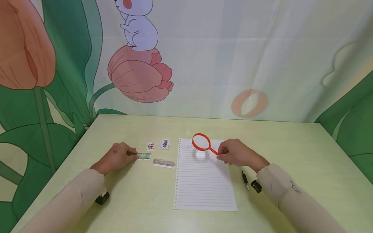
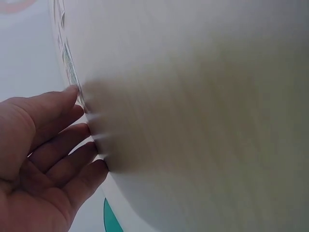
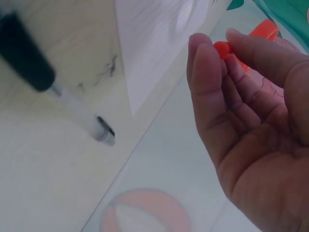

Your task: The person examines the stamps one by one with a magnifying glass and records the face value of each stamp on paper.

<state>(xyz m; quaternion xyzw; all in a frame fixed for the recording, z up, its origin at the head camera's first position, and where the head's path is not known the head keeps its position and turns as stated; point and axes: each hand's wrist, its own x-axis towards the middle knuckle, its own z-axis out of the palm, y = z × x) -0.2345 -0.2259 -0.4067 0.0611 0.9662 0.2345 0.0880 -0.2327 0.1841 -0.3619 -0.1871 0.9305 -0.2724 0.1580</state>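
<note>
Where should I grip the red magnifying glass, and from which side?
Likely by its slim handle, from the right: it slants rightward from the round frame, and pinching there, as the right hand does, leaves the lens uncovered.

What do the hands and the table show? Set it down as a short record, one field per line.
left hand: fingertips at the left end of the green stamp; pinch unclear
right hand: pinches the red magnifying glass by its handle
magnifying glass: held above the upper part of the lined sheet
other stamps, left of the sheet: colourful stamp, dark-figure stamp, long brownish stamp
pen: black, lying right of the sheet
</note>
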